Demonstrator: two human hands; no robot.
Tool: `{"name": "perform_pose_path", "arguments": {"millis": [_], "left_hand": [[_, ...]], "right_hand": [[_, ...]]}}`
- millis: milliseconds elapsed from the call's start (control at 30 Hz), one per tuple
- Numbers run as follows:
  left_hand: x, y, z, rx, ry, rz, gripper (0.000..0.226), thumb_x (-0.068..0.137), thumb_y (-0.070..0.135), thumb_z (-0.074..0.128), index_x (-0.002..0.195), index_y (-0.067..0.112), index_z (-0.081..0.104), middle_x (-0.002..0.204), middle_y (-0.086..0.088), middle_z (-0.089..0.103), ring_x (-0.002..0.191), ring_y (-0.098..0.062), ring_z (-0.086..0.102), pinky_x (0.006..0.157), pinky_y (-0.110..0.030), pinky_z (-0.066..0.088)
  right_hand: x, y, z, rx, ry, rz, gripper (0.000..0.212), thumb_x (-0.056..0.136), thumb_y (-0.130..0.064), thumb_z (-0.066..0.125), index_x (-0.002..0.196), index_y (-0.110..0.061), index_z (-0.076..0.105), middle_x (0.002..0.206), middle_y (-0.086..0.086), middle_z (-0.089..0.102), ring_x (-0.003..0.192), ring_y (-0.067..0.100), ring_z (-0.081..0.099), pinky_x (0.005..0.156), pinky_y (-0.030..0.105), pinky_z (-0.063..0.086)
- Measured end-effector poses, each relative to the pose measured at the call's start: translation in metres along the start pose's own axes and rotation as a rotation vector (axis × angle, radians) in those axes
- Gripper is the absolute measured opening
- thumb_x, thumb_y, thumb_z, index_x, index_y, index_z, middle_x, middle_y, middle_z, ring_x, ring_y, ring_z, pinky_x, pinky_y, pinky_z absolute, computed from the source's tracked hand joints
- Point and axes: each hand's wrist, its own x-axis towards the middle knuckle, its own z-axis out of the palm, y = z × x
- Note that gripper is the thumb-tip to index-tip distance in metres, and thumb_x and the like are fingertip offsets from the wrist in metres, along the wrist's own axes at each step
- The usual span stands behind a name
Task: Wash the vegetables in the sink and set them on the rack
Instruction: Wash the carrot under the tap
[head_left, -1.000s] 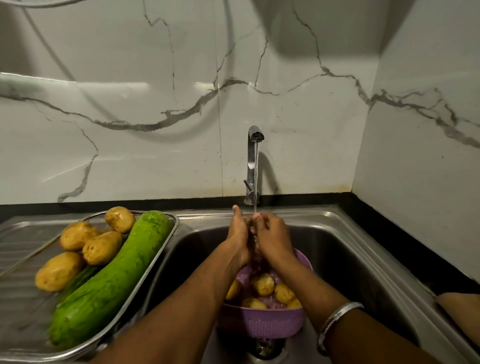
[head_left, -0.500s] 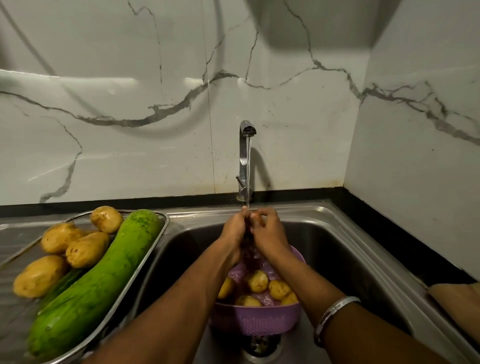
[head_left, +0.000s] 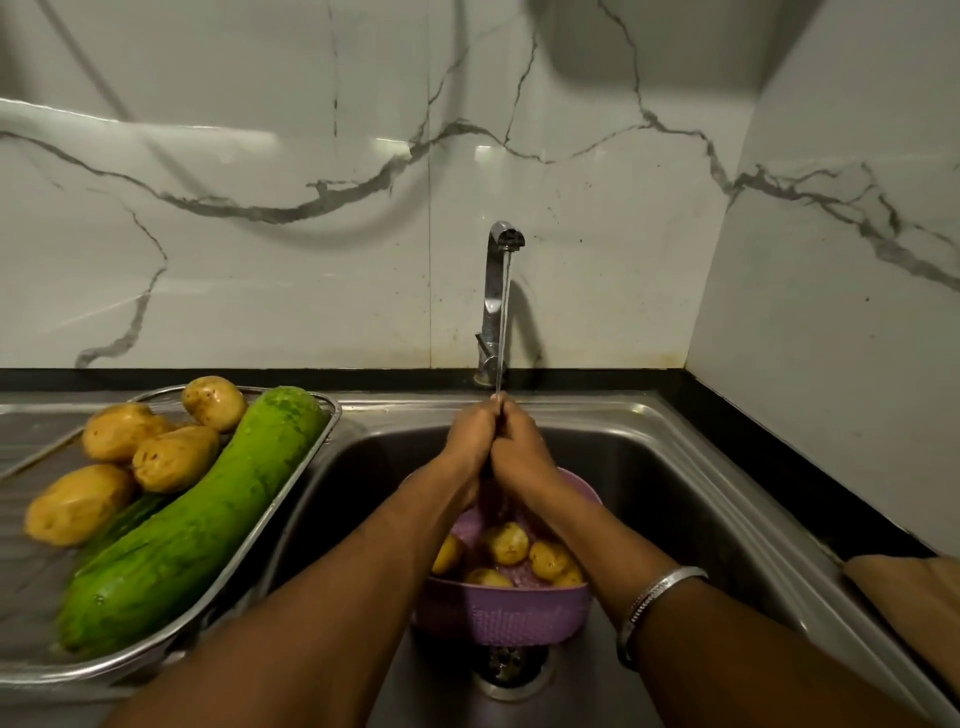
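Observation:
My left hand (head_left: 467, 441) and my right hand (head_left: 522, 449) are pressed together under the running water from the tap (head_left: 493, 291), above a purple basket (head_left: 498, 618) in the sink (head_left: 675, 493). Whatever lies between my palms is hidden. Several small potatoes (head_left: 508, 543) sit in the basket below my wrists. On the left, the metal rack (head_left: 291, 493) holds a long green gourd (head_left: 208, 519) and several washed potatoes (head_left: 174, 457).
The drain (head_left: 511, 670) shows just in front of the basket. A black counter strip runs behind and to the right of the sink, under marble wall tiles. A brown object (head_left: 909, 597) lies on the right counter edge.
My hands stay joined under the stream and have closed tighter against each other. The view has shifted slightly; rack and basket have not moved.

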Motion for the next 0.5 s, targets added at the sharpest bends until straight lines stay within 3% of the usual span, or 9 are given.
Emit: {"name": "perform_pose_path", "arguments": {"millis": [67,100,200,267,367,500], "left_hand": [[-0.001,-0.002,0.000,0.029,0.009,0.040,0.032,0.101,0.035,0.051,0.116,0.013,0.068,0.108,-0.011,0.072,0.103,-0.023,0.067,0.097,-0.042,0.053],[-0.001,-0.002,-0.003,0.040,0.020,0.053,0.029,0.100,0.034,0.054,0.112,0.013,0.069,0.105,-0.010,0.073,0.100,-0.022,0.068,0.092,-0.038,0.055],[0.000,0.000,-0.005,0.050,0.072,0.091,0.025,0.098,0.032,0.061,0.101,0.011,0.073,0.093,-0.008,0.075,0.088,-0.019,0.071,0.073,-0.029,0.055],[0.000,0.001,-0.005,0.033,0.085,0.088,0.027,0.097,0.033,0.062,0.101,0.009,0.074,0.094,-0.010,0.075,0.087,-0.020,0.071,0.073,-0.030,0.056],[-0.001,0.003,-0.004,-0.014,0.091,0.066,0.030,0.097,0.033,0.061,0.101,0.006,0.073,0.095,-0.012,0.074,0.084,-0.020,0.069,0.073,-0.030,0.055],[0.001,0.003,-0.001,-0.026,0.151,0.143,0.026,0.098,0.031,0.059,0.087,0.011,0.070,0.080,-0.005,0.069,0.075,-0.016,0.065,0.070,-0.030,0.053]], "right_hand": [[-0.002,0.001,-0.004,-0.002,0.011,0.017,0.047,0.102,-0.006,0.046,0.148,-0.011,0.039,0.138,0.014,0.056,0.124,0.030,0.056,0.101,0.041,0.050],[-0.003,0.001,-0.008,0.002,0.016,0.040,0.049,0.102,-0.010,0.047,0.149,-0.017,0.037,0.138,0.008,0.055,0.122,0.024,0.055,0.099,0.039,0.051],[-0.005,0.001,-0.014,0.013,0.029,0.023,0.032,0.106,-0.018,0.045,0.137,-0.020,0.040,0.114,-0.001,0.057,0.101,0.013,0.056,0.078,0.021,0.047],[-0.007,0.001,-0.015,-0.024,0.050,-0.035,0.024,0.107,-0.022,0.045,0.130,-0.019,0.038,0.101,-0.006,0.055,0.091,0.010,0.059,0.067,0.018,0.046],[-0.008,0.003,-0.014,-0.147,0.116,-0.093,0.023,0.104,-0.033,0.049,0.122,-0.022,0.039,0.099,-0.003,0.060,0.088,0.013,0.063,0.070,0.029,0.055],[-0.009,0.002,-0.015,-0.232,0.149,-0.059,0.026,0.102,-0.046,0.050,0.115,-0.024,0.047,0.096,-0.004,0.061,0.085,0.013,0.061,0.066,0.028,0.046]]}}
